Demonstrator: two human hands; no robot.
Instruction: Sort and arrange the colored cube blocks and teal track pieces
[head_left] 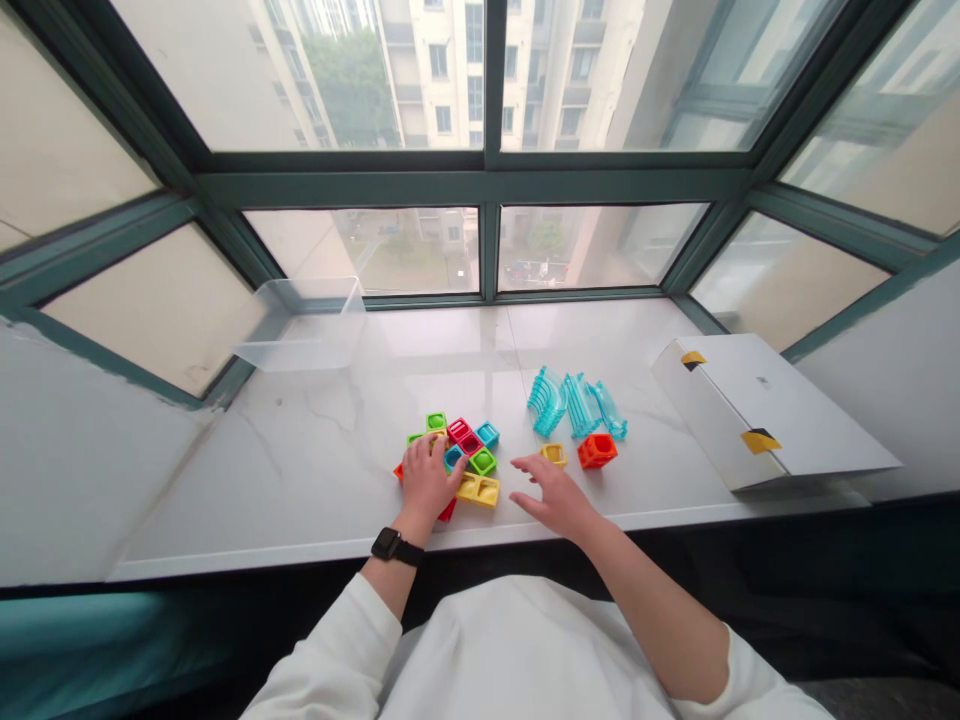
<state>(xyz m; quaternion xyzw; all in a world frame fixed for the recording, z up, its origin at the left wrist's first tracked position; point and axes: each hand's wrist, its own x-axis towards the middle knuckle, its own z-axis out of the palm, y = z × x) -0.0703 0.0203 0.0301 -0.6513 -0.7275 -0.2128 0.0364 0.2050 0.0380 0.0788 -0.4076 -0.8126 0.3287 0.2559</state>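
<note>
Blocks (469, 443), lower centre of frame: left hand (429, 482) on the pile, right hand (555, 493) open.
Left hand covers the pile's left part; cannot tell whether its fingers grip a block. Right hand, thumb and fingers apart, sits right of the pile, a yellow block (553, 454) just beside its fingers; orange piece (598, 451) farther right, clear blue pieces (579, 405) above. All on white sill (337, 480). Clear bin (304, 355) at left, above centre; white box (787, 400) at right; window frame (480, 187) across upper frame.
</note>
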